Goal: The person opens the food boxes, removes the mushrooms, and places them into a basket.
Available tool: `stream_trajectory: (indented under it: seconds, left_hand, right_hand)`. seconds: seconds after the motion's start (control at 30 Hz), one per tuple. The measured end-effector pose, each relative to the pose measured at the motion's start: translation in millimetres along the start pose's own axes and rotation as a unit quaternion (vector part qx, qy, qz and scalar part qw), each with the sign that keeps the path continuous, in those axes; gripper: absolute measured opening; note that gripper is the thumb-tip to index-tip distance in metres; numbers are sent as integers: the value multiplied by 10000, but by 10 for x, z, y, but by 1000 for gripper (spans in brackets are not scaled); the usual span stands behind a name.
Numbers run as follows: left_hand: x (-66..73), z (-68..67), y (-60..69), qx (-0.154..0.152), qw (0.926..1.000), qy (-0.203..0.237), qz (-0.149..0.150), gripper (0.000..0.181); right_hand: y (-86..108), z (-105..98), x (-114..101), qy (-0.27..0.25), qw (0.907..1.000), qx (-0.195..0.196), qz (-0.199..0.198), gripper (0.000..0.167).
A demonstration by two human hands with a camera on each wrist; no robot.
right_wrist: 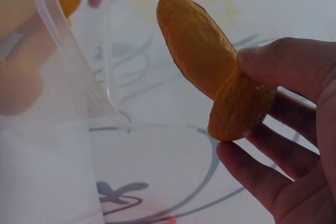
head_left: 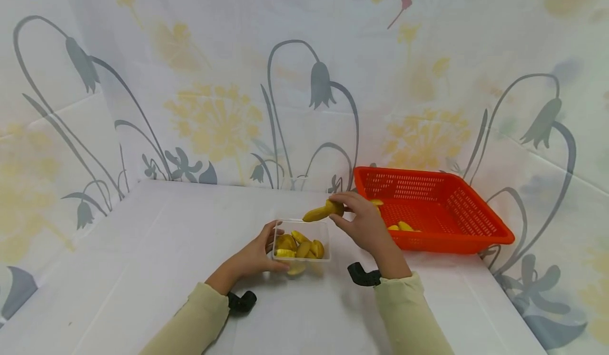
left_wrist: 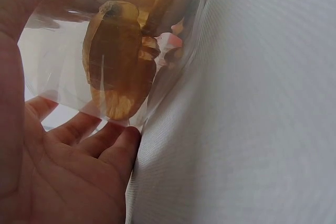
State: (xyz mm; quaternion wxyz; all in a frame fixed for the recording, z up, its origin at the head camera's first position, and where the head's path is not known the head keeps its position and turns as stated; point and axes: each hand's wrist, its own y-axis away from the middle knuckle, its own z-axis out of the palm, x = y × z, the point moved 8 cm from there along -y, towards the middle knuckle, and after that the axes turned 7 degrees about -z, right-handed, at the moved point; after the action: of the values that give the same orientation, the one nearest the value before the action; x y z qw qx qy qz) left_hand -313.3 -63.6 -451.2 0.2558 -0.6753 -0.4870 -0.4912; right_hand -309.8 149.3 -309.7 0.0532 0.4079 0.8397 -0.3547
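A clear plastic box [head_left: 325, 232] stands on the white-covered table with several yellow oblong pieces [head_left: 303, 249] inside. My left hand [head_left: 249, 258] grips its left side, thumb at the near corner and fingers towards the far side. In the left wrist view, fingertips touch the box's transparent wall [left_wrist: 58, 72]. Above the box's right edge, my right hand [head_left: 363, 224] pinches yellow pieces [head_left: 317, 214]. The right wrist view shows a long, tapered yellow-brown piece [right_wrist: 194, 45] crossing a shorter rounded one [right_wrist: 242, 108], between thumb and fingers. Their exact kind cannot be told.
An orange-red slotted plastic basket [head_left: 442, 243] stands right of the box, behind my right forearm. A few yellow pieces [head_left: 405, 226] lie in its left part. A flower-patterned sheet [head_left: 214, 128] hangs behind the table and at both sides.
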Motion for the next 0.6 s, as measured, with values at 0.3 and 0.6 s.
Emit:
stream_trajectory:
  seconds: [0.3,0.6]
  left_hand:
    - [3,-7,-13,29,10000,-35,21,110]
    - [13,0,3,40,10000,-41,12,110]
  right_hand:
    - [42,-276,148,-18,9989,455,121,35]
    - [125,-458,372,34,9963,740,438,39]
